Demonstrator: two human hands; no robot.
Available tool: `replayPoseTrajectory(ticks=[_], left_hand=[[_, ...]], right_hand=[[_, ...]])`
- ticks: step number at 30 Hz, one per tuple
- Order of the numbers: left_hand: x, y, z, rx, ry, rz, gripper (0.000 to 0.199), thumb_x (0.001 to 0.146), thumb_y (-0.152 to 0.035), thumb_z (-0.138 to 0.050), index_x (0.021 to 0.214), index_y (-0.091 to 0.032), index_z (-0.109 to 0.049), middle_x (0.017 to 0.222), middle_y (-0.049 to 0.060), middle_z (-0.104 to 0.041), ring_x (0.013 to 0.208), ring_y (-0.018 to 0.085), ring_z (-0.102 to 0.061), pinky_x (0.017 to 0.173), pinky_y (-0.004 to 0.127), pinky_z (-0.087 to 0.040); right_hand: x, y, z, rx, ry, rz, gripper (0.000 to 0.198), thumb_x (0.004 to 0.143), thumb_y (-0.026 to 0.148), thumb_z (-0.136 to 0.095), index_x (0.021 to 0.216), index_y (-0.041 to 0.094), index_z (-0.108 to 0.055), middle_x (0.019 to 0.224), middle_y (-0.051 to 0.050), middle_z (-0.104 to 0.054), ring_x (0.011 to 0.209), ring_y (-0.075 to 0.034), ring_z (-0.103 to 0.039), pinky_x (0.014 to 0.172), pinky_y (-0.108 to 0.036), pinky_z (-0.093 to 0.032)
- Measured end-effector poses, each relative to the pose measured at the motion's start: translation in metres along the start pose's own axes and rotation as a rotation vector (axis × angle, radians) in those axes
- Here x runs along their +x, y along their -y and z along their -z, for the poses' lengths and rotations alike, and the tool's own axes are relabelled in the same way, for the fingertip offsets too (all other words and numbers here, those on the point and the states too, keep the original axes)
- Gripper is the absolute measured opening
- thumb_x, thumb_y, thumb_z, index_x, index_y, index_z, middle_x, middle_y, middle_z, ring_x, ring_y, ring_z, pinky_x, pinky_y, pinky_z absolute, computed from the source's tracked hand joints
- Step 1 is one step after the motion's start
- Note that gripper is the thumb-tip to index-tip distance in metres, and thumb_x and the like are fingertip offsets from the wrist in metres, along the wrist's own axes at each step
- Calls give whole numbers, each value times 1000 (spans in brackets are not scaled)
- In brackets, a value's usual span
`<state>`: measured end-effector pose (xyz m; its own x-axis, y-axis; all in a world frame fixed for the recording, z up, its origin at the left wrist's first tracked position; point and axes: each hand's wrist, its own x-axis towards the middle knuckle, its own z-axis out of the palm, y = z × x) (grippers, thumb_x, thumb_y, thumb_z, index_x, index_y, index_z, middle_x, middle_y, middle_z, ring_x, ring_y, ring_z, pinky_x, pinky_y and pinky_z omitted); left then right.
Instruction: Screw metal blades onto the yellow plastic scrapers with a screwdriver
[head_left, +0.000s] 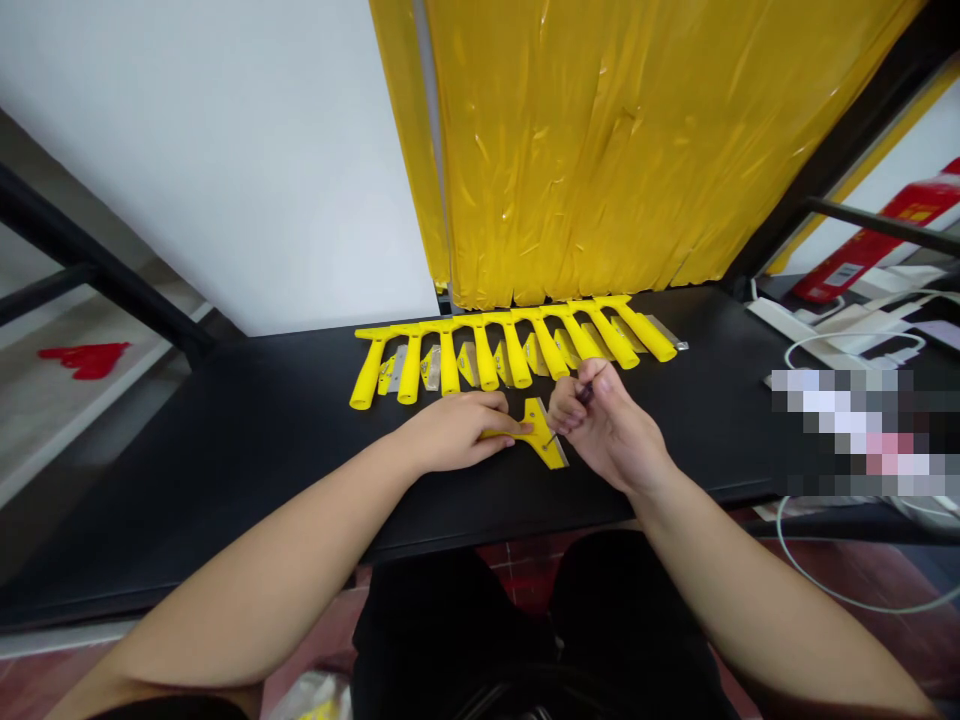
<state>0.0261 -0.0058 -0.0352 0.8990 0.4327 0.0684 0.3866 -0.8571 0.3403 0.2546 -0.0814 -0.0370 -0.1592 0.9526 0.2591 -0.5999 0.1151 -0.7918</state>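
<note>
A yellow scraper [538, 432] with a metal blade along its right edge lies on the black bench top. My left hand [463, 432] is closed around its handle, one finger stretched along the neck. In my right hand [606, 415] is a small screwdriver [586, 393] with a dark handle, gripped between thumb and fingers. Its thin shaft points down-left, and the tip is at the lower screw of the scraper head. Most of the scraper's handle is hidden under my left hand.
Behind my hands, several yellow scraper handles [448, 362] stand in a row with loose blades and yellow plates between them. Yellow plastic wrapping [600, 150] and a white panel [247, 150] rise behind the bench [247, 430]. At right are a power strip [799, 330], cables and a red package [885, 240].
</note>
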Motion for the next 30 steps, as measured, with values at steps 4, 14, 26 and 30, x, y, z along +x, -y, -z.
replayPoseTrajectory(ticks=[4,14,26,30], left_hand=[[0,-1,1,-2,7,7,36,107,-33,-60,141,-35,-71,106,4,-67,100,20,-67,89,32,-56],[0,-5,4,16,20,35,36,105,-32,-62,139,-37,-72,93,2,-60,85,18,-63,74,28,-49],[1,-4,4,13,29,34,34,106,-33,-61,138,-37,-72,91,1,-58,83,17,-61,73,28,-47],[2,-5,6,6,35,38,32,105,-34,-61,134,-35,-74,90,1,-57,81,17,-60,71,27,-46]], right_hand=[[-1,-8,4,-45,46,72,22,105,42,-61,94,28,-48,73,5,-42,66,-15,-40,66,-29,-37],[-13,-2,14,-847,2,534,12,95,14,-76,101,24,-74,92,-4,-72,82,-19,-70,72,-35,-55],[-14,6,18,-726,33,382,13,102,20,-69,108,26,-79,93,-4,-75,88,-21,-75,90,-45,-63],[-13,8,19,-764,103,377,19,104,20,-66,115,27,-79,97,-5,-77,89,-21,-75,90,-45,-61]])
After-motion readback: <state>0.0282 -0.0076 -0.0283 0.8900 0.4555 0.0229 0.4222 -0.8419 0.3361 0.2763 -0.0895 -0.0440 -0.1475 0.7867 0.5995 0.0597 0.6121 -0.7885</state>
